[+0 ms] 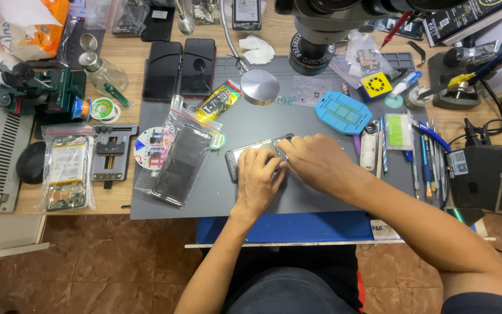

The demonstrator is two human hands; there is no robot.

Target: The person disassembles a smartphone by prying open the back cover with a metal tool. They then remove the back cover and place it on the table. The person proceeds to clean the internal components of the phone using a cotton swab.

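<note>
An opened smartphone (245,151) lies on the grey work mat (233,197), near its middle. My left hand (258,177) rests on the phone's near half, fingers curled down on it. My right hand (316,163) covers the phone's right end, fingertips pressed at its top edge next to my left fingers. Most of the phone is hidden under both hands; only its left end and upper rim show. Whether my right hand holds a small tool cannot be seen.
A bagged phone screen (180,166) lies left of the hands. A blue plastic tray (343,113), a lamp head (259,87), a microscope (321,35), tweezers and pens (428,157) at right, two dark phones (180,68), a bagged circuit board (66,171).
</note>
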